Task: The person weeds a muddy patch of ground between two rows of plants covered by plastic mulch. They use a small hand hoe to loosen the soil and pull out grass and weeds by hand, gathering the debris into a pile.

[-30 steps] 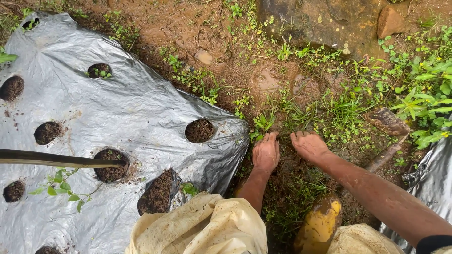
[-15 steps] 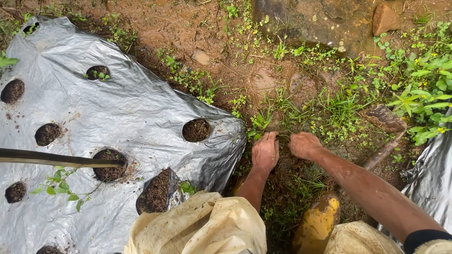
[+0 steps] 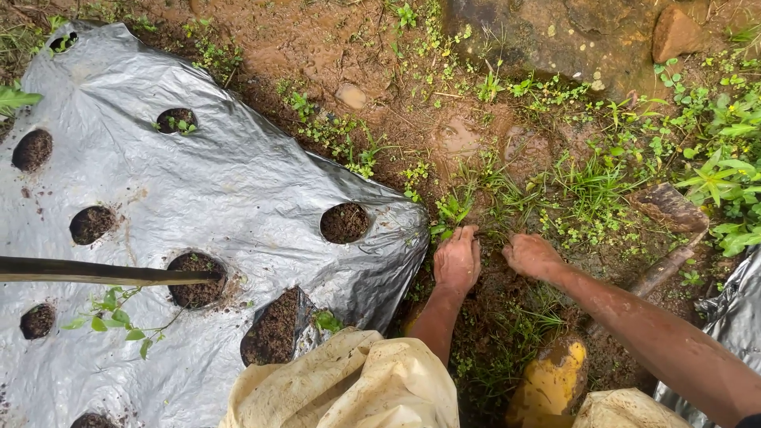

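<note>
Left hand: the muddy left hand (image 3: 457, 260) is pressed palm-down into the low green weeds and grass (image 3: 507, 218); fingers curled close at the base of the tuft, though whether they grip stems I cannot tell.
Right hand: the mud-coated right hand (image 3: 533, 255) lies just right of the left, knuckles up, fingers tucked into the same patch; its grip is hidden too.
Key relation: the weed tuft lies directly on the far side of both hands, touching the fingertips; the blades stand upright to slightly fanned. The left hand is a little nearer the leafy clump by the sheet's edge.
Sheet: a crinkled silver plastic mulch sheet (image 3: 238, 182) covers the bed at left, its right edge just beside the left hand.
Holes: nine round soil-filled planting holes (image 3: 344, 223) show in the sheet, one of them cut off at the near edge.
Pole: one dark slender pole (image 3: 103, 273) lies across the sheet at left.
Boot: one yellow rubber boot (image 3: 551, 384) stands near, below the right forearm.
Stones: one reddish stone (image 3: 675, 33), far right.
</note>
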